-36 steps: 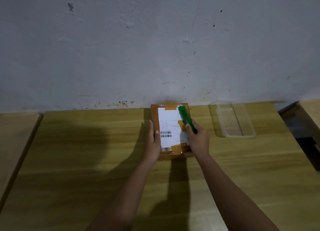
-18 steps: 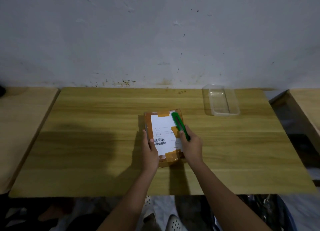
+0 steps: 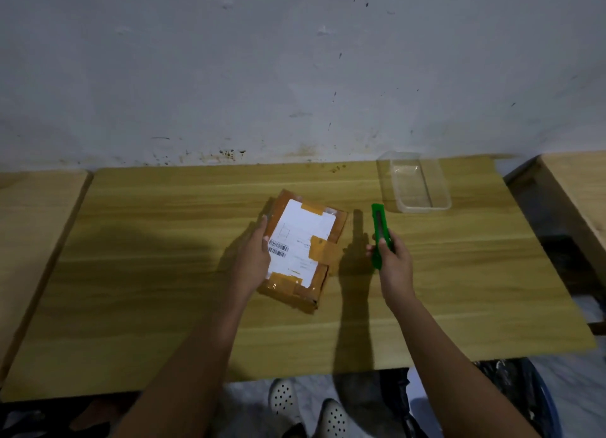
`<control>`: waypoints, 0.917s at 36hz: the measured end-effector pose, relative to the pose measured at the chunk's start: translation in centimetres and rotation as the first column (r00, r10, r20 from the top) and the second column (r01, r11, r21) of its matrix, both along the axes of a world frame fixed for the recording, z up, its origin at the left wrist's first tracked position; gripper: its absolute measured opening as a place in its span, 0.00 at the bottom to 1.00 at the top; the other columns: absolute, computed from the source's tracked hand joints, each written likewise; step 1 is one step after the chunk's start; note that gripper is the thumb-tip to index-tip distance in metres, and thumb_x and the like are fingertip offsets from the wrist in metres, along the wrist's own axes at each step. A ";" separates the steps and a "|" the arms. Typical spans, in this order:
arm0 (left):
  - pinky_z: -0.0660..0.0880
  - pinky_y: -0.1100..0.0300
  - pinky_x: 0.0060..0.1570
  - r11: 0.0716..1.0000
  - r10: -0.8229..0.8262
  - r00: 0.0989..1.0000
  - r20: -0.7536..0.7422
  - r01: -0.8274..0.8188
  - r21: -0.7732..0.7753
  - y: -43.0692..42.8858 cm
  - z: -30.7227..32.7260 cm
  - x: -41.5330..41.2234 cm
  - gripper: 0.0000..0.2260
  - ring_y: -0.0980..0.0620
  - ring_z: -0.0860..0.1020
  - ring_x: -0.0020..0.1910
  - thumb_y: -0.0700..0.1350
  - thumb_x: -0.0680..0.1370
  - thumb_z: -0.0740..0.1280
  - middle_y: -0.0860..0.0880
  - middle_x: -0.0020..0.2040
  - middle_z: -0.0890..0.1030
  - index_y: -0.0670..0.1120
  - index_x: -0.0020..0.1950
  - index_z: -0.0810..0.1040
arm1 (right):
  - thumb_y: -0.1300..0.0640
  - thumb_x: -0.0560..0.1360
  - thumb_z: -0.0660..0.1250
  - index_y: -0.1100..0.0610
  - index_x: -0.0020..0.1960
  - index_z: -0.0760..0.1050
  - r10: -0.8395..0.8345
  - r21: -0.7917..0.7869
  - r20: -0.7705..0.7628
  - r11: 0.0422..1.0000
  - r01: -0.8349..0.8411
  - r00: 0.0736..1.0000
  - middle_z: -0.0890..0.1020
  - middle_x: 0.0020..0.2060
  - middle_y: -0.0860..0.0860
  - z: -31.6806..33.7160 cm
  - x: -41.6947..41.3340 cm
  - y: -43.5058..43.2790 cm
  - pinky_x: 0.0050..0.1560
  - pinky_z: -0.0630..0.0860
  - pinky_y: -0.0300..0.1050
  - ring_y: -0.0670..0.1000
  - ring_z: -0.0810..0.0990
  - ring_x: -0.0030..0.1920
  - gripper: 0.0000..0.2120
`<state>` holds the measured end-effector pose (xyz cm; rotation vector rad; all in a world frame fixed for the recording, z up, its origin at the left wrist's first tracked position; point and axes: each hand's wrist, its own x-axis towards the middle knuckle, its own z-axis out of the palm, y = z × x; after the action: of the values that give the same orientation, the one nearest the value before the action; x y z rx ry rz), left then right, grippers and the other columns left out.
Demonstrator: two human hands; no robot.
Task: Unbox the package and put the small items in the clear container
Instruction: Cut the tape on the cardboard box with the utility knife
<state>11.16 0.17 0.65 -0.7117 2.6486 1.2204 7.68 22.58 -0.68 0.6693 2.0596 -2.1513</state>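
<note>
The left hand [image 3: 257, 252] lies flat on the taped package [image 3: 303, 245], fingers spread along its left edge, not gripping; the right hand [image 3: 395, 262] clenches a green cutter [image 3: 379, 232] just right of it, tip pointing away. The clear container [image 3: 414, 181] sits beyond the right fingertips. Risks: the blade slipping toward the bracing fingers, or cutting deep into the contents.

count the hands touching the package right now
1. The left hand rests on the package at its left edge. The right hand is off to its right, holding a green cutter clear of it.
</note>
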 end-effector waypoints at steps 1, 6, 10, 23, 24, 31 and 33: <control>0.76 0.59 0.35 0.996 0.001 1.000 0.019 0.001 -0.089 -0.2 -0.3 -0.9 0.21 0.49 0.77 0.46 0.45 0.82 0.52 0.46 0.61 0.75 0.57 0.75 0.55 | 0.66 0.79 0.55 0.60 0.70 0.65 0.008 -0.045 0.021 0.999 -0.008 1.000 0.77 0.42 0.50 -0.1 -0.3 0.1 0.50 0.74 0.47 0.48 0.76 0.40 0.19; 0.72 0.48 0.57 0.917 0.018 1.000 -0.007 -0.019 -0.399 0.8 -0.7 -2.3 0.20 0.46 0.76 0.56 0.48 0.81 0.52 0.48 0.62 0.77 0.55 0.74 0.57 | 0.67 0.79 0.55 0.60 0.69 0.66 0.102 0.005 -0.005 0.995 -0.102 0.995 0.78 0.52 0.57 -0.7 -1.2 0.2 0.44 0.74 0.40 0.47 0.75 0.40 0.19; 0.69 0.58 0.43 0.873 -0.169 0.985 -0.041 0.130 -0.469 -0.5 -1.2 -3.1 0.20 0.51 0.75 0.47 0.52 0.82 0.49 0.50 0.60 0.77 0.57 0.74 0.56 | 0.63 0.78 0.59 0.58 0.67 0.70 0.067 0.067 -0.058 0.996 -0.063 0.996 0.81 0.49 0.56 -1.1 -1.8 -0.2 0.38 0.74 0.36 0.46 0.73 0.35 0.17; 0.50 0.58 0.71 0.979 0.055 0.969 -0.240 -0.099 -0.176 1.9 -1.5 0.3 0.26 0.46 0.44 0.76 0.49 0.80 0.59 0.44 0.78 0.44 0.48 0.76 0.54 | 0.63 0.79 0.58 0.56 0.70 0.66 0.075 0.158 -0.069 0.985 -0.063 0.995 0.81 0.46 0.52 -0.1 -1.5 0.8 0.37 0.74 0.36 0.46 0.74 0.36 0.20; 0.53 0.58 0.71 0.981 0.155 0.956 -0.250 -0.178 -0.075 2.7 -1.4 1.2 0.28 0.46 0.47 0.76 0.48 0.80 0.60 0.44 0.77 0.43 0.47 0.76 0.52 | 0.62 0.79 0.59 0.57 0.70 0.66 0.073 0.183 -0.070 0.981 -0.059 0.995 0.82 0.45 0.52 0.0 -1.5 0.8 0.35 0.74 0.34 0.45 0.73 0.34 0.19; 0.60 0.61 0.65 0.940 0.312 0.931 -0.192 -0.272 0.207 3.7 -1.0 1.9 0.28 0.50 0.57 0.74 0.44 0.81 0.57 0.47 0.77 0.51 0.47 0.76 0.46 | 0.60 0.77 0.62 0.56 0.66 0.71 0.124 0.272 -0.063 0.957 -0.102 0.990 0.82 0.45 0.55 0.2 -1.4 0.8 0.32 0.74 0.36 0.47 0.76 0.33 0.17; 0.59 0.64 0.66 0.946 0.266 0.946 -0.187 -0.218 0.242 3.2 -1.1 1.4 0.28 0.50 0.56 0.74 0.43 0.81 0.57 0.47 0.77 0.50 0.47 0.76 0.46 | 0.61 0.78 0.62 0.59 0.62 0.73 0.173 0.272 -0.049 0.950 -0.154 0.984 0.81 0.46 0.57 0.4 -1.3 0.9 0.32 0.77 0.38 0.48 0.78 0.33 0.14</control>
<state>12.54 3.32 -0.41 -0.9372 2.5896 1.7170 6.36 23.48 -0.24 0.4292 2.3766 -1.8544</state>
